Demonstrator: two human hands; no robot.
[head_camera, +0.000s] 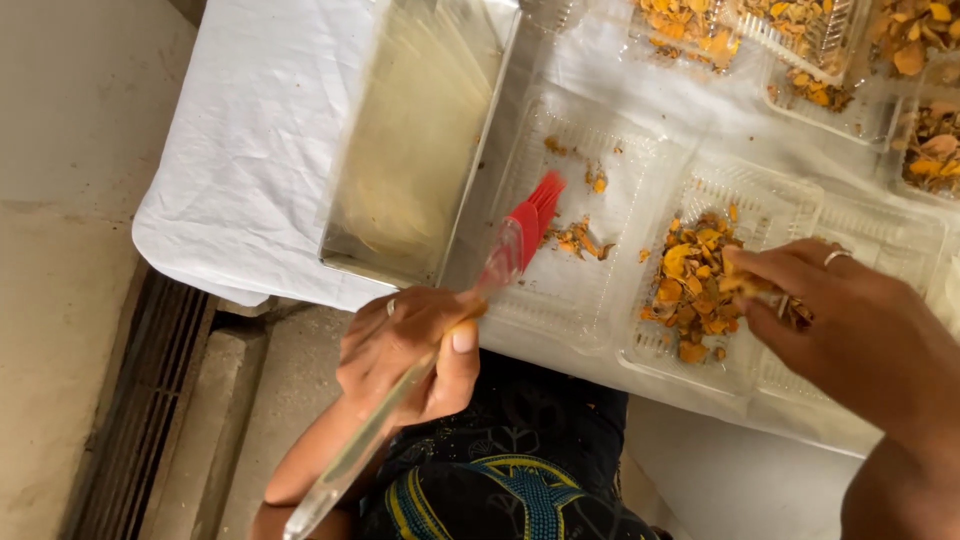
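The brush (455, 310) has a long clear handle and red bristles; it is held slantwise, the handle end low near the person's lap and the bristles raised over the left half of an open clear plastic box (590, 300) on the table, beside a few orange flakes lying there. The orange flakes (690, 285) are dry, curled, yellow-orange chips, most of them heaped in the right half of that box, with a small scatter in the left half. A few of the flakes are pinched up just above the heap.
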